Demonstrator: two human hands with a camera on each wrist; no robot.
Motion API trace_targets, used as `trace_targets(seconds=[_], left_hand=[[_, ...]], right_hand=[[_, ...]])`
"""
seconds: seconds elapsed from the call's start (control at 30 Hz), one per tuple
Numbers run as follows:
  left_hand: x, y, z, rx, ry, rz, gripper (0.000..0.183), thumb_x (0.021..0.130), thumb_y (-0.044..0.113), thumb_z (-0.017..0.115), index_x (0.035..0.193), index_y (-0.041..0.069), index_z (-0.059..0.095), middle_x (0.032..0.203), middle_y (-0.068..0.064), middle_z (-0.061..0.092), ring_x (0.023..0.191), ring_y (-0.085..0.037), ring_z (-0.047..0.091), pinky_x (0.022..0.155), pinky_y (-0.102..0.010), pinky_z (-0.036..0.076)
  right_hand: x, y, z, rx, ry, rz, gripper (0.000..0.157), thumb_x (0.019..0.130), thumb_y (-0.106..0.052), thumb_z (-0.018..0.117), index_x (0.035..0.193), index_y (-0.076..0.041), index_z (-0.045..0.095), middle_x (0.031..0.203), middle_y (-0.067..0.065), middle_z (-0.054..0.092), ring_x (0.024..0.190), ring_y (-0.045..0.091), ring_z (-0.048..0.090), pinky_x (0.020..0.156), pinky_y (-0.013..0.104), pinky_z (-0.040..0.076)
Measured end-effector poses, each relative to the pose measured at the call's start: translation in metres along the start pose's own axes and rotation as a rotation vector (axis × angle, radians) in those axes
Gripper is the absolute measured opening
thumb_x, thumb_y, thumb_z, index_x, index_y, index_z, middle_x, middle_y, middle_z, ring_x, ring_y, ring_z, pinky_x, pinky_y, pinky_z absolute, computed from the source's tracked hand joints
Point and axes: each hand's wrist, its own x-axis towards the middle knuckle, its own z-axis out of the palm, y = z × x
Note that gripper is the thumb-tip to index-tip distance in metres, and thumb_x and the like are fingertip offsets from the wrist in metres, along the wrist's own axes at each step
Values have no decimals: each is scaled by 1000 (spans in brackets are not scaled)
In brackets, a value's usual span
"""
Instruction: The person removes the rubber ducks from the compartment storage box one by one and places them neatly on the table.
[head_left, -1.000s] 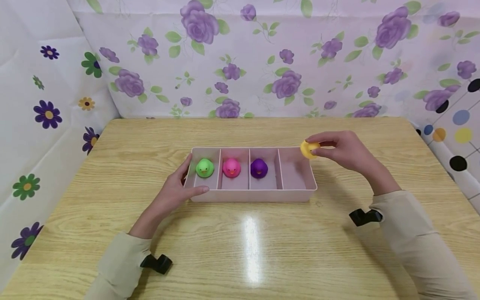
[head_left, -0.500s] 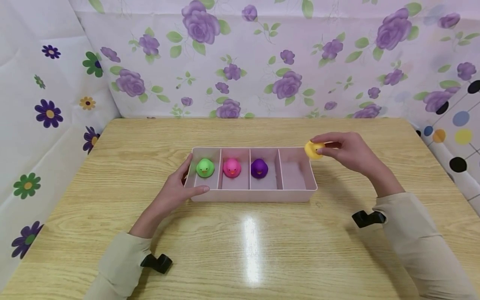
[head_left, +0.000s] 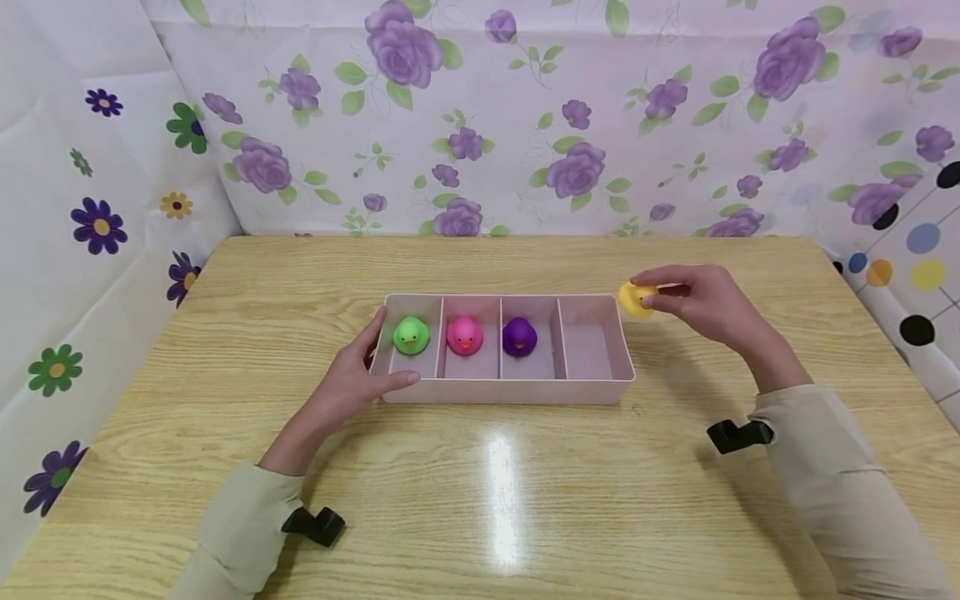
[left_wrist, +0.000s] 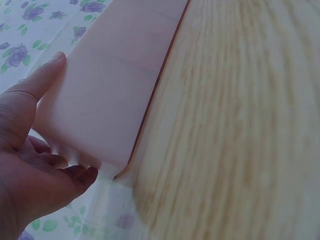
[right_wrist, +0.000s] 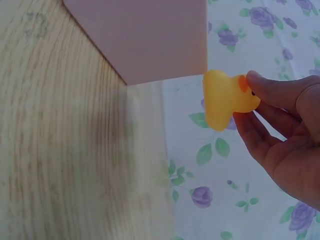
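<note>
The pink tray (head_left: 592,390) serves as the landmark: a long box with four compartments in a row, standing on the wooden table (head_left: 480,500); at its left end the left hand (head_left: 347,385) grasps the short wall, thumb along the near front corner and fingers curled round the far side of that end; the left wrist view shows the thumb lying flat on the tray's outer wall and the other fingers tucked round its end; a beige sleeve (head_left: 240,533) with a black clip (head_left: 315,527) covers that forearm, near the table's front edge, well left of the tray's middle; inside the tray, the leftmost compartment holds a green duck (head_left: 411,335); the next one to the right holds a pink duck (head_left: 465,335); the third holds a purple duck (head_left: 518,336); the fourth, rightmost compartment shows only its bare floor; just beyond the tray's far right corner, outside its wall and off the table, a yellow duck (head_left: 636,298) is pinched between thumb and fingertips of the right hand (head_left: 705,304); the right wrist view shows the duck just beside the tray's corner, whether touching it or not I cannot tell, with fingers on its head by the orange beak.
</note>
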Motion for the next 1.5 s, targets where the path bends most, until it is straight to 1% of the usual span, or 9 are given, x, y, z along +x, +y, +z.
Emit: trace_targets(seconds=[0.27, 0.5, 0.7, 0.77, 1.07, 1.3, 1.5], left_hand=[[0, 1, -1, -1, -1, -3, 106, 87, 16, 78, 161, 11, 3, 166, -11, 9, 146, -37, 25, 112, -53, 32], [0, 1, -1, 3, 0, 2, 106, 87, 16, 78, 161, 11, 3, 166, -11, 9, 145, -38, 26, 112, -53, 32], [0, 0, 0, 1, 1, -4, 106, 87, 16, 78, 161, 11, 3, 166, -13, 11, 143, -38, 29, 110, -53, 34], [0, 0, 0, 1, 3, -7, 106, 87, 16, 78, 161, 11, 3, 166, -13, 11, 143, -39, 30, 110, -53, 35], [0, -1, 0, -9, 0, 4, 106, 87, 17, 79, 161, 11, 4, 166, -12, 10, 144, -38, 28, 111, -52, 34], [0, -2, 0, -7, -3, 9, 106, 87, 17, 78, 161, 11, 3, 166, -12, 10, 144, -39, 27, 111, -53, 33], [0, -2, 0, -4, -1, 8, 106, 87, 17, 78, 161, 11, 3, 166, -13, 11, 143, -39, 29, 110, -53, 35]], right_hand=[[3, 14, 6, -7, -35, 68, 38, 96, -19, 70, 129, 0, 67, 129, 24, 62, 108, 37, 65, 78, 21, 53], [6, 26, 13, 30, -65, 101, 38, 95, -14, 70, 128, 3, 66, 128, 25, 63, 108, 36, 65, 80, 24, 55], [8, 34, 17, 59, -76, 116, 39, 95, -13, 70, 129, 5, 64, 128, 27, 62, 109, 36, 64, 83, 32, 56], [8, 37, 19, 72, -79, 118, 38, 95, -13, 70, 129, 5, 64, 128, 27, 62, 109, 36, 64, 84, 33, 56], [12, 45, 24, 53, -82, 127, 38, 95, -14, 70, 128, 3, 65, 129, 26, 62, 112, 37, 63, 82, 25, 53], [13, 47, 27, 77, -66, 140, 38, 95, -12, 70, 129, 4, 65, 130, 27, 60, 114, 38, 62, 79, 17, 52], [14, 49, 29, 66, -67, 140, 38, 96, -13, 69, 129, 4, 64, 130, 27, 60, 113, 37, 62, 78, 16, 50]])
